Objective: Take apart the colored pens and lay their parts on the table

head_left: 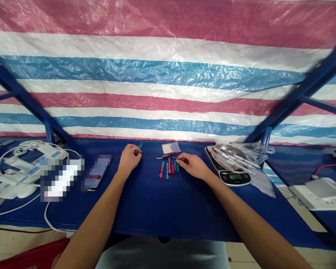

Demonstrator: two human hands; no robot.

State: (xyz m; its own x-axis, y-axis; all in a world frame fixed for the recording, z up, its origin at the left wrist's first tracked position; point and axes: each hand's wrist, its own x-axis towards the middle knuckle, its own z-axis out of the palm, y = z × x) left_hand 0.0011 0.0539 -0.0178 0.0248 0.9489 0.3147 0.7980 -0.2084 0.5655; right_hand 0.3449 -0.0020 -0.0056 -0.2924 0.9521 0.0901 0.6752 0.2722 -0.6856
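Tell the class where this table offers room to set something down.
The table is bare between the pen-like pieces and its near edge; a narrow gap parts them from the left hand. Crowded: left, power strips; right, scale and bags.

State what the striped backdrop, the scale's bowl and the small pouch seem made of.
Red, white and blue striped backdrop: apparently glossy woven plastic; fine weave, glare.
Round silvery bowl: probably polished metal, given its reflections.
Small clear rectangular pouch: likely smooth plastic; contents show through.
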